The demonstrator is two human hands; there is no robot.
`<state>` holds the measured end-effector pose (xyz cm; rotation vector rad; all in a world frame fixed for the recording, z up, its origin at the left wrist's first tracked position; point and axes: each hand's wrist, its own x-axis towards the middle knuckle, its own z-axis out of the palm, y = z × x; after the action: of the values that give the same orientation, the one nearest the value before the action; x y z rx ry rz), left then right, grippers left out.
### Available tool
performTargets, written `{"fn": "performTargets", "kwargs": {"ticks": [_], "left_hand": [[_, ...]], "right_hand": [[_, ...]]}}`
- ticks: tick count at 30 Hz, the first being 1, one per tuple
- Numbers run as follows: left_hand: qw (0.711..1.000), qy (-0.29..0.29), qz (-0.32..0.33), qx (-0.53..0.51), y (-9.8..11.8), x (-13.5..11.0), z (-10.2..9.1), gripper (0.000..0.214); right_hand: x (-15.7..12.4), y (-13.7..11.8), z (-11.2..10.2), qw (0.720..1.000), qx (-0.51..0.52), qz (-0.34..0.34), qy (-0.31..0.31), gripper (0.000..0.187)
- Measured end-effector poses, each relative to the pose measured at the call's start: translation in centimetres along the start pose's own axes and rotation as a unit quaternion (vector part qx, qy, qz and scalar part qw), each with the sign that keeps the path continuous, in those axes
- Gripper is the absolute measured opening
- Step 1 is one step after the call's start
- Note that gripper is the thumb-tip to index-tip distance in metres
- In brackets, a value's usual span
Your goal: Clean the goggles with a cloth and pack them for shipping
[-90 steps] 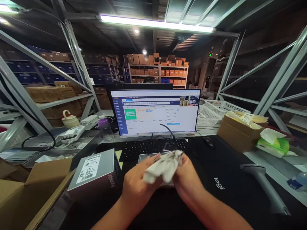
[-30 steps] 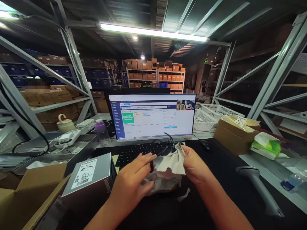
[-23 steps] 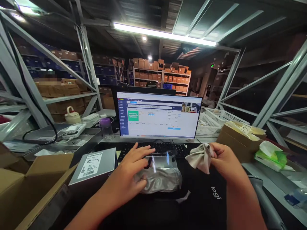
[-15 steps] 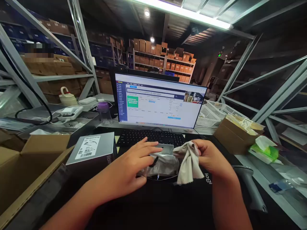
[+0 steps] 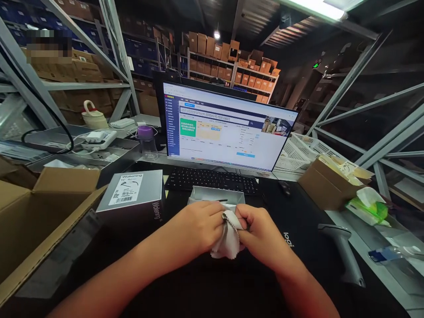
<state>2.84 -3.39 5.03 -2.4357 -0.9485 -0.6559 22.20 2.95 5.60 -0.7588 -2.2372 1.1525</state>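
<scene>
Both hands meet over the black desk mat [image 5: 308,260], fingers closed round a small pale grey cloth [image 5: 227,240]. My left hand [image 5: 198,229] grips its left side and my right hand [image 5: 260,236] pinches its right side. The cloth hangs down between them in a crumpled fold. Whatever else lies under the hands is hidden. Just beyond the hands sits an open grey tray-like box [image 5: 217,195]. A grey product box [image 5: 134,198] with a barcode label lies to the left.
A keyboard [image 5: 212,180] and monitor [image 5: 228,128] stand behind the hands, a mouse [image 5: 285,187] to the right. A barcode scanner [image 5: 344,251] lies at right, near a brown box [image 5: 323,183] and tissue pack [image 5: 367,206]. An open carton [image 5: 39,212] fills the left. Metal racking surrounds the desk.
My right hand brought the cloth back to the middle, and my left hand left the grey pouch and closed on the cloth. The pouch is no longer visible. The camera tilted down.
</scene>
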Motion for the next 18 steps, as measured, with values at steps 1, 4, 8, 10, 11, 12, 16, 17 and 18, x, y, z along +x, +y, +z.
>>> {"fn": "performTargets", "kwargs": {"ticks": [1, 4, 8, 10, 11, 12, 16, 17, 18], "left_hand": [[1.000, 0.002, 0.002, 0.003, -0.1, 0.0, -0.2, 0.014], [1.000, 0.003, -0.008, -0.015, -0.3, 0.0, -1.2, 0.009], [0.998, 0.001, -0.014, -0.057, -0.1, -0.1, -2.2, 0.007], [0.998, -0.007, -0.017, -0.066, 0.1, 0.0, -2.1, 0.007], [0.998, -0.011, -0.021, -0.065, 0.2, 0.0, -1.8, 0.006], [0.998, -0.013, -0.024, -0.062, 0.2, 0.1, -1.6, 0.006], [0.999, -0.006, -0.015, -0.042, 0.1, 0.2, -0.6, 0.014], [0.999, -0.004, -0.011, -0.041, 0.0, 0.2, -0.6, 0.013], [0.999, -0.002, -0.010, -0.040, -0.1, 0.1, -0.8, 0.011]], "right_hand": [[-0.1, -0.1, -0.2, 1.000, 0.000, -0.008, -0.002, 0.027], [-0.1, 0.0, -2.3, 0.995, -0.010, -0.063, -0.081, 0.030], [0.1, 0.9, -5.8, 0.969, 0.005, -0.092, -0.231, 0.037], [0.2, 1.1, -5.9, 0.967, 0.019, -0.078, -0.240, 0.037], [0.2, 1.1, -5.5, 0.972, 0.022, -0.066, -0.225, 0.037], [0.1, 0.9, -4.7, 0.979, 0.020, -0.054, -0.197, 0.036], [-0.2, -0.1, -0.9, 0.999, -0.027, -0.014, -0.035, 0.029], [-0.3, -0.2, -0.5, 1.000, -0.018, -0.011, -0.021, 0.028], [-0.2, -0.2, -0.5, 1.000, 0.006, -0.010, -0.027, 0.028]]}}
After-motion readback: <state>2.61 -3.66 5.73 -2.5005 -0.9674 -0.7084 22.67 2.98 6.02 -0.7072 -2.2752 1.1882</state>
